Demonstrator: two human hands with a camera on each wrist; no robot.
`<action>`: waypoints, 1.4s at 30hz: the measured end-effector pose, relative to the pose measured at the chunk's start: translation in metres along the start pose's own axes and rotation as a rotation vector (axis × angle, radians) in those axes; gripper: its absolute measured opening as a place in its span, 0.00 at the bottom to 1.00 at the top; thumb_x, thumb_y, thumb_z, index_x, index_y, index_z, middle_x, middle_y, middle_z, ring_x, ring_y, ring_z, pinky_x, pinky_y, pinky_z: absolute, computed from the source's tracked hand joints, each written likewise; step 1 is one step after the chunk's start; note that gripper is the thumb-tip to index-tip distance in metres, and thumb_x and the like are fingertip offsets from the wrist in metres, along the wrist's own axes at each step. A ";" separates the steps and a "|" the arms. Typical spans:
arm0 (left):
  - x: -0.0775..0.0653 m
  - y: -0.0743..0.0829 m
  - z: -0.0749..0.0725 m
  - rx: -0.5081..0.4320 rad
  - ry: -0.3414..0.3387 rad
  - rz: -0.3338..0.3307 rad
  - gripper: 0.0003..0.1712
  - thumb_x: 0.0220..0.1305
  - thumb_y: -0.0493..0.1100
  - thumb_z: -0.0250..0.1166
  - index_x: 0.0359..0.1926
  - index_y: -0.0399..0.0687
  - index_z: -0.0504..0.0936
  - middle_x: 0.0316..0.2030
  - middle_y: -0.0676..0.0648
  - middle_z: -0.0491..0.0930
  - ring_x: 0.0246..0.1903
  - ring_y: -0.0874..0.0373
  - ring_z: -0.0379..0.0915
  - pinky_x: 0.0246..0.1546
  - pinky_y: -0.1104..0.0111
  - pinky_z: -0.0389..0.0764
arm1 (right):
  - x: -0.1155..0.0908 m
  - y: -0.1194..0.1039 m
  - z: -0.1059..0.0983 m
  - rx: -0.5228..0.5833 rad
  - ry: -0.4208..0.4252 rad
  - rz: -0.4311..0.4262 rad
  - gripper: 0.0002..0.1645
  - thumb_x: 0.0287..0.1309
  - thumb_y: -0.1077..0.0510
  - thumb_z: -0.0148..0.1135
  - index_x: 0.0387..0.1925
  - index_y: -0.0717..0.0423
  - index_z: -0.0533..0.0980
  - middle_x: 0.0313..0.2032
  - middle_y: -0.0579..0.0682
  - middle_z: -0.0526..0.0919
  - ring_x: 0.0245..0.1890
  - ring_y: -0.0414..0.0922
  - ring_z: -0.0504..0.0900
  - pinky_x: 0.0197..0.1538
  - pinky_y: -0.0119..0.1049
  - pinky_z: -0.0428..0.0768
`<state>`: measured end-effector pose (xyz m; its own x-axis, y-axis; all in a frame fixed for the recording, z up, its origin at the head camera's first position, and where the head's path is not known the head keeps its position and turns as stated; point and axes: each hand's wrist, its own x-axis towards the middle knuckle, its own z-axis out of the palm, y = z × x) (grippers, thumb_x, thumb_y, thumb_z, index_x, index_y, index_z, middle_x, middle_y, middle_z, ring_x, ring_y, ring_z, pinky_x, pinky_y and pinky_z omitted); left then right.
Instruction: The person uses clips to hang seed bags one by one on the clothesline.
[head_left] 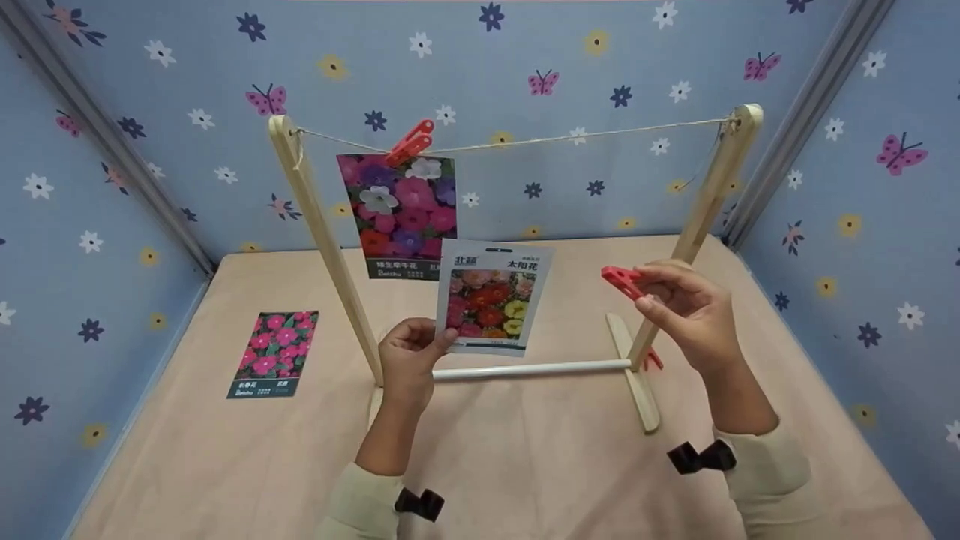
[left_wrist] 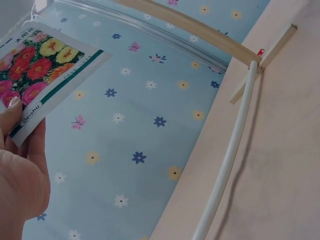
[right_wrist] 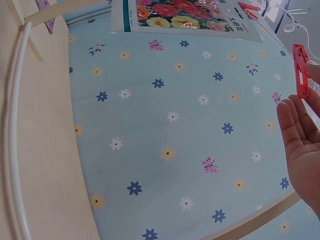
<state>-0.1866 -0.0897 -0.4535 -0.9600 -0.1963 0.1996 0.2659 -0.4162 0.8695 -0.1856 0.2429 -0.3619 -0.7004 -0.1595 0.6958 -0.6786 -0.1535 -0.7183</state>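
My left hand (head_left: 411, 360) pinches a white seed packet (head_left: 491, 300) by its lower left corner, thumb in front, and the packet stands upright. Red, pink and yellow flowers are printed on it. To the right, my right hand (head_left: 694, 315) holds a red clothespin (head_left: 622, 282) between thumb and fingers. A string (head_left: 570, 138) runs between two wooden posts. From its left part hangs a seed packet with purple and pink flowers (head_left: 409, 202), held by another red clothespin (head_left: 409, 144). The white packet overlaps its lower right corner in the head view.
A packet with pink flowers (head_left: 276, 352) lies flat on the table left of the rack. A white rod (head_left: 532, 370) joins the posts (head_left: 322, 247) low down. Another red clothespin (head_left: 654, 360) lies behind the right foot (head_left: 636, 382). Flower-patterned walls (head_left: 525, 45) enclose the table.
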 end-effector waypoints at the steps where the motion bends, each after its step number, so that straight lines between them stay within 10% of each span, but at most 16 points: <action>1: 0.000 0.000 0.001 -0.003 0.002 0.000 0.09 0.50 0.28 0.74 0.30 0.41 0.82 0.27 0.44 0.81 0.27 0.58 0.75 0.29 0.70 0.84 | 0.001 0.000 0.000 -0.004 -0.004 0.001 0.19 0.52 0.77 0.64 0.48 0.80 0.75 0.43 0.62 0.80 0.41 0.49 0.83 0.49 0.34 0.82; 42: 0.014 -0.007 0.037 -0.167 0.004 -0.055 0.11 0.54 0.23 0.69 0.27 0.43 0.81 0.24 0.46 0.79 0.26 0.58 0.78 0.33 0.64 0.86 | 0.075 -0.036 -0.006 -0.206 -0.121 -0.132 0.19 0.50 0.78 0.66 0.47 0.80 0.76 0.41 0.65 0.80 0.41 0.52 0.81 0.52 0.33 0.81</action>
<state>-0.2054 -0.0563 -0.4400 -0.9731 -0.1727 0.1521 0.2246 -0.5677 0.7920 -0.2148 0.2421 -0.2842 -0.5798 -0.2681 0.7694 -0.8017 0.0187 -0.5975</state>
